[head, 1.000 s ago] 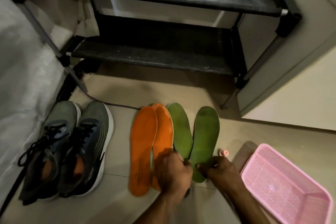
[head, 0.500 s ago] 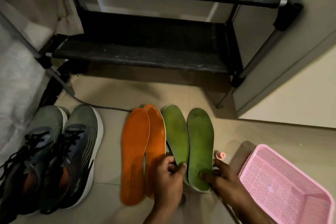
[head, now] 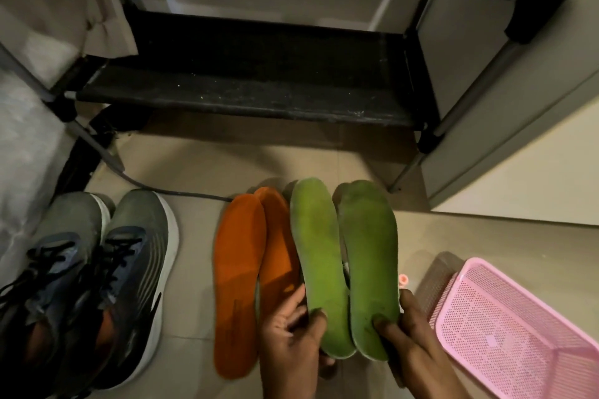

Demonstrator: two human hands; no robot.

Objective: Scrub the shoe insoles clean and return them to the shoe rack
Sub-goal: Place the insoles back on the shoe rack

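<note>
The left hand pinches the heel of one soft green foam insole, thumb on top; the right hand pinches the heel of the second green foam insole the same way; both insoles appear lifted at the heel, toes pointing toward the rack. Just beside them to the left, two flat orange foam insoles lie overlapping on the tiled floor; near the right hand sits a pink perforated plastic basket, with a small pink cap-like item between it and the green pair; what that is cannot be told. The black fabric-shelved shoe rack stands beyond; a pair of grey-blue laced sneakers rests well to the left. The step looks like gathering insoles for scrubbing; the next move probably calls for carrying the green pair across to the basket, heels held firmly since the foam will flex.
</note>
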